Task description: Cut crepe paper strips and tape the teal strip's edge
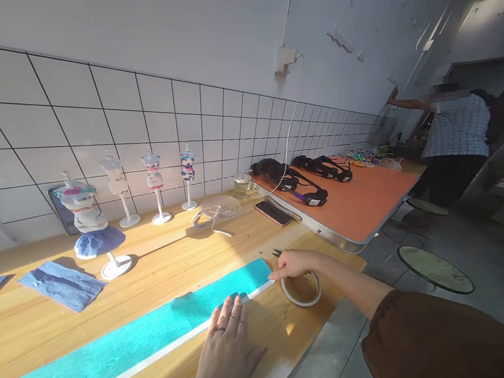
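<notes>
**Bench stock: one teal strip, taped along its near edge**

- Teal strip (128,342): 1, lying flat along the wooden bench (174,264), running from the lower left to near the bench's right end.
- White tape (161,354): 1 line, laid along the strip's near edge.
- Tape roll (302,289): 1, flat on the bench just past the strip's end.
- Left hand (227,352): flat, fingers spread, pressing on the tape line and strip edge; holds nothing.
- Right hand (294,264): fingers pinched together at the tape's end, resting over the roll.
- Mannequins: 4, upright by the tiled wall; the nearest (90,225) wears a blue skirt.
- Blue cloth pieces (60,285): 2, at left.
- Phone (273,212): 1.
- Glass dish (219,207): 1.
- Orange table (358,207): 1, bearing dark items.
- Stools (435,269): 2.
- Person (453,136): 1, standing far right.
</notes>
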